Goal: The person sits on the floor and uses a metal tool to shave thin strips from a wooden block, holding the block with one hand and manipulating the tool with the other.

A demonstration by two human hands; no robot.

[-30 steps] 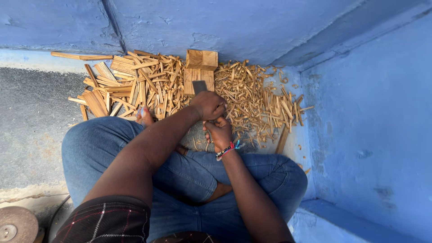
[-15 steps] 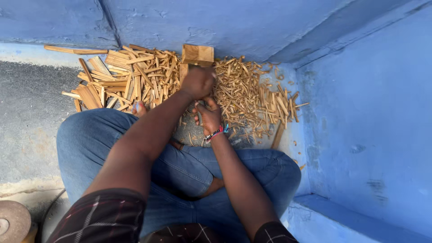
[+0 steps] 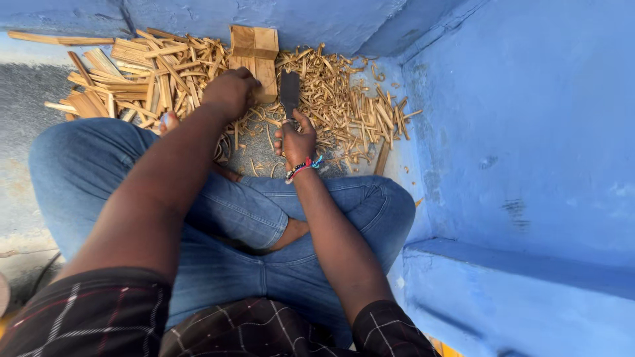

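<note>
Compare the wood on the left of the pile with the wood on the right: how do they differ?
The left-side wood slats are longer, wider and flatter; the right-side wood splinters are short, thin sticks. The slats lie partly stacked in overlapping bundles; the splinters are scattered loose toward the blue wall. Both are the same pale tan wood, lying on the floor either side of the wooden block.

Right hand [image 3: 296,142] grips dark blade [image 3: 290,92]; left hand [image 3: 229,92] on wooden block [image 3: 254,56].

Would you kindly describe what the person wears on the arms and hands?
Both forearms are bare below short dark plaid sleeves with thin pale lines. The right hand has beaded bracelets in red, blue and dark colours at the wrist. The left hand wears nothing visible.
</note>
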